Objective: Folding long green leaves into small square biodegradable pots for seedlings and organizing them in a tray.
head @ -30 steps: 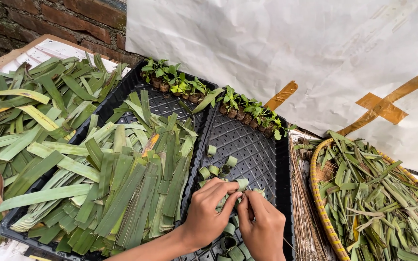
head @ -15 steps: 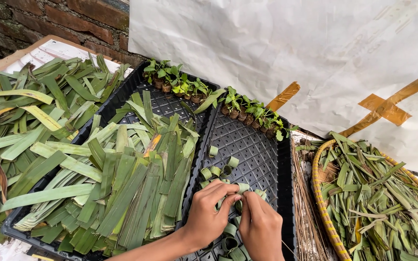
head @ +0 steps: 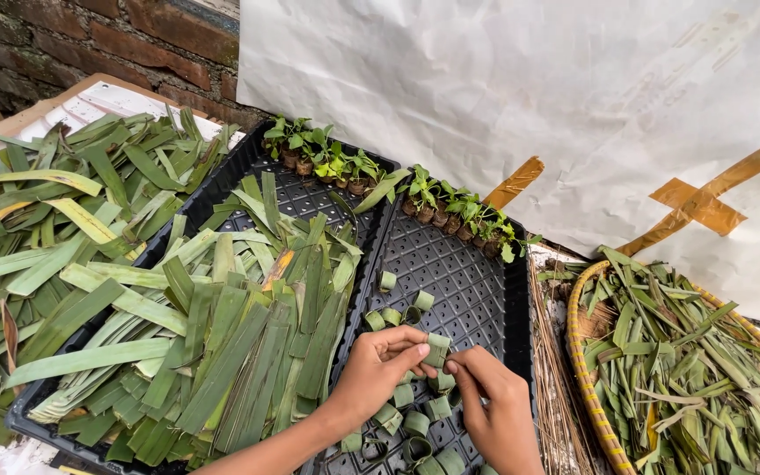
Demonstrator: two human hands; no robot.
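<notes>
Green leaf ring (head: 437, 349), light and pliant, is pinched at its rim by left hand (head: 378, 374) and right hand (head: 496, 406).

Pile of long cut green leaf strips (head: 222, 343) on the left black tray, looser leaves (head: 37, 229) far left, seedling row (head: 398, 189) along the far edge, woven basket (head: 584, 369) of leaf scraps right, white sheet (head: 503, 88) behind, brick wall (head: 90, 44) far left.

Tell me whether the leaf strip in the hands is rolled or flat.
Rolled: the leaf strip curls into a small ring pinched between left hand and right hand, like the rings on the black tray.
</notes>
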